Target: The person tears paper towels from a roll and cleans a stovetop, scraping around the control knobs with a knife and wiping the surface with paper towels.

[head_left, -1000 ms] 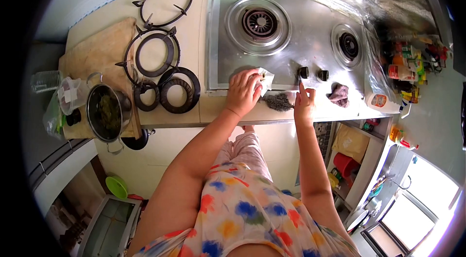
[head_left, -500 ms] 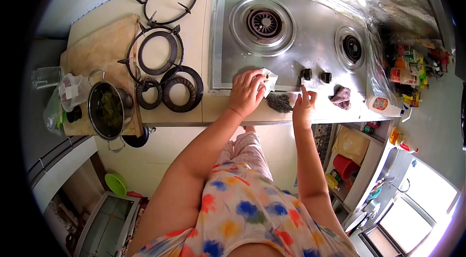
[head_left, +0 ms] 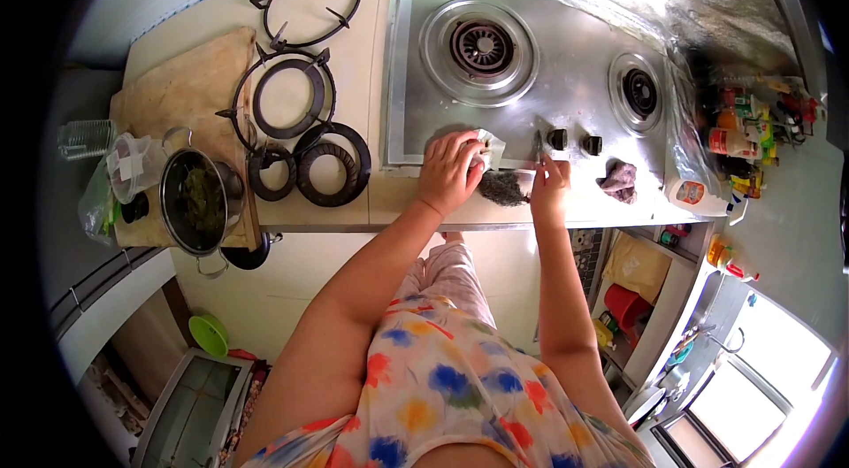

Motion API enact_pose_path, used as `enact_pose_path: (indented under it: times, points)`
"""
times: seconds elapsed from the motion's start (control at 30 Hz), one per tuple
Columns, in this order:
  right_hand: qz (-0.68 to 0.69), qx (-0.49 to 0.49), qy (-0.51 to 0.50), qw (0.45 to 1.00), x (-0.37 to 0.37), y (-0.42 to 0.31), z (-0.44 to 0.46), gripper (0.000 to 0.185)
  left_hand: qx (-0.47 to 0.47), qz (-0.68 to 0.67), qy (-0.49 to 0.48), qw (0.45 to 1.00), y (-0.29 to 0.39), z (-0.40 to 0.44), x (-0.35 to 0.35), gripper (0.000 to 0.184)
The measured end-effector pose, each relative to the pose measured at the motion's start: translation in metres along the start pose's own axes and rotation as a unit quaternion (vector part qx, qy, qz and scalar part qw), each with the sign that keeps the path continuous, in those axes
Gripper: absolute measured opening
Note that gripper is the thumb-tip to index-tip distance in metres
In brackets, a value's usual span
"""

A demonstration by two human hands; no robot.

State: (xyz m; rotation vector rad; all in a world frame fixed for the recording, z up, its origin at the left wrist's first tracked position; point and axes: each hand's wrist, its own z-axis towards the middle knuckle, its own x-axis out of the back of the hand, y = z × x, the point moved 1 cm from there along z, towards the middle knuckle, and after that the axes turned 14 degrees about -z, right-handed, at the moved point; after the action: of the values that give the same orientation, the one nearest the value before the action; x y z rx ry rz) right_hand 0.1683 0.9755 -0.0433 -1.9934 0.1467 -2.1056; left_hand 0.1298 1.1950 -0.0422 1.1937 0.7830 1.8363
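My left hand (head_left: 451,171) rests at the front edge of the steel stovetop (head_left: 522,127), its fingers closed on a pale cloth (head_left: 490,149). Farther right, my right hand (head_left: 552,188) pinches a small thin dark object (head_left: 539,146) that points away from me, left of two black knobs (head_left: 557,139). A grey scouring pad (head_left: 502,188) lies on the counter between my hands. To the right of my right hand sits a crumpled purplish rag (head_left: 619,180).
Two burners (head_left: 482,49) are on the stovetop. At left, pan supports (head_left: 311,3) and black rings (head_left: 332,164) lie on the counter, beside a cutting board (head_left: 190,83) and a pot (head_left: 202,203) with greens. A spray bottle (head_left: 694,194) lies at right.
The fingers of my right hand have drawn together, and a thin dark object now shows upright at their tips. The scouring pad has shifted slightly left. My left hand has hardly moved.
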Motion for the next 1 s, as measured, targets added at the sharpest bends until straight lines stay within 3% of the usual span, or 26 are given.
enact_pose_path:
  times: [0.17,0.27,0.57,0.7,0.8,1.0]
  points:
    - [-0.037,-0.035,0.021,0.998,0.009,-0.01,-0.014,0.038,0.004,0.0,-0.002,1.0,0.001,0.0,0.001,0.032]
    - [-0.052,-0.092,-0.024,0.994,0.019,-0.022,-0.016,0.034,0.006,-0.001,-0.004,1.0,0.002,-0.001,0.001,0.032]
    - [-0.022,-0.049,0.02,0.998,-0.007,0.005,-0.004,0.027,0.007,-0.002,0.002,1.0,0.001,-0.002,0.0,0.031]
    - [0.023,-0.049,-0.038,0.998,0.003,-0.01,0.002,0.031,-0.003,-0.007,0.01,1.0,-0.001,-0.002,-0.002,0.031]
    - [0.017,-0.033,0.005,0.999,0.004,-0.014,-0.007,0.034,-0.006,0.001,0.001,1.0,0.0,-0.002,0.0,0.03]
    - [-0.056,-0.089,-0.028,0.994,0.01,-0.003,-0.02,0.038,-0.004,0.003,0.002,1.0,0.001,-0.001,0.0,0.031]
